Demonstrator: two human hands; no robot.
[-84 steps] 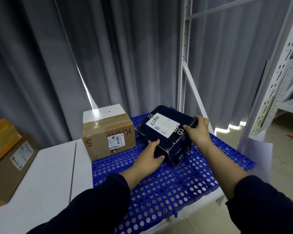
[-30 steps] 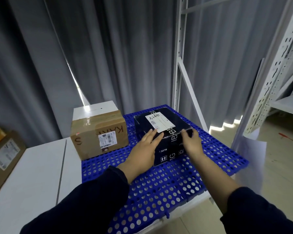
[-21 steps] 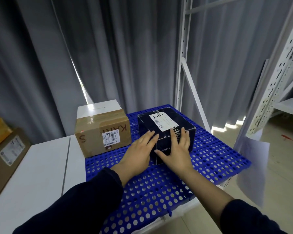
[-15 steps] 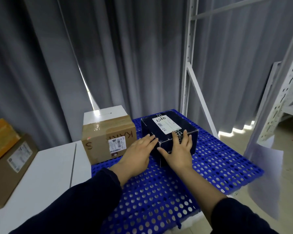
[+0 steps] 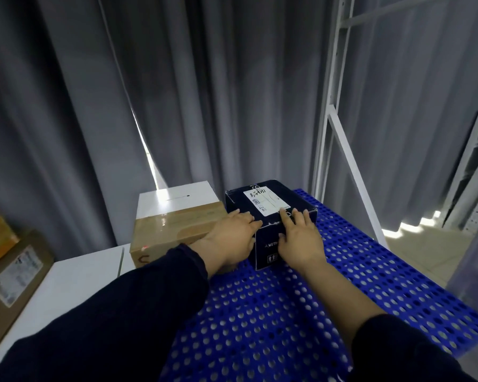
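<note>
Backdrop: grey curtains (image 5: 204, 92) and a white shelving upright (image 5: 329, 106).
Surface: blue perforated pallet (image 5: 287, 312) beside a white table (image 5: 66, 285).
Black box (image 5: 269, 205): sits on the pallet's far end, white label up, just beside a brown carton (image 5: 177, 227).
Left hand (image 5: 232, 238): flat against the box's near left corner, fingers straight.
Right hand (image 5: 301, 241): flat on the front face, fingertips over the top edge.
Hands: close together, a strip of the box front between them.
</note>
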